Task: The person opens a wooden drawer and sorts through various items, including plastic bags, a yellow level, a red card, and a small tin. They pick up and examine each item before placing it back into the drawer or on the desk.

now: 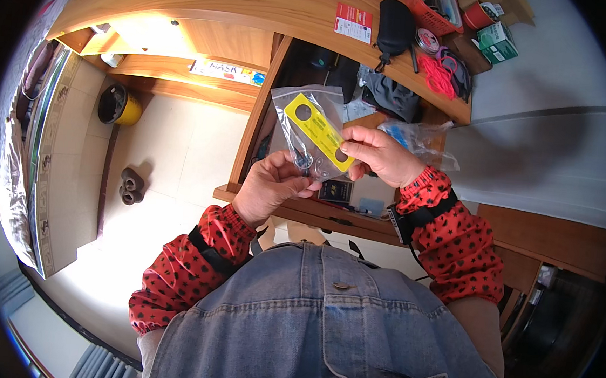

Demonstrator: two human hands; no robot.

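Observation:
Above an open wooden drawer (255, 117), both hands hold a clear plastic bag (283, 95) with a yellow card (320, 129) that has a round hole at each end. My right hand (384, 155) pinches the card's lower right end through or at the bag, thumb on top. At the bag's lower left edge, the fingers of my left hand (274, 184) close on the plastic. A small dark item with a cable (302, 159) shows beside these fingers. In the drawer lie a grey cloth (388, 97), a crumpled clear bag (422, 139) and a dark box (336, 190).
On the desk (305, 5) are a red-and-white card (353, 23), a black case (396, 27), a red basket (436, 11), pink cord (437, 77) and a green box (496, 43). A yellow-and-black bin (120, 105) and brown slippers (132, 185) are on the floor at left.

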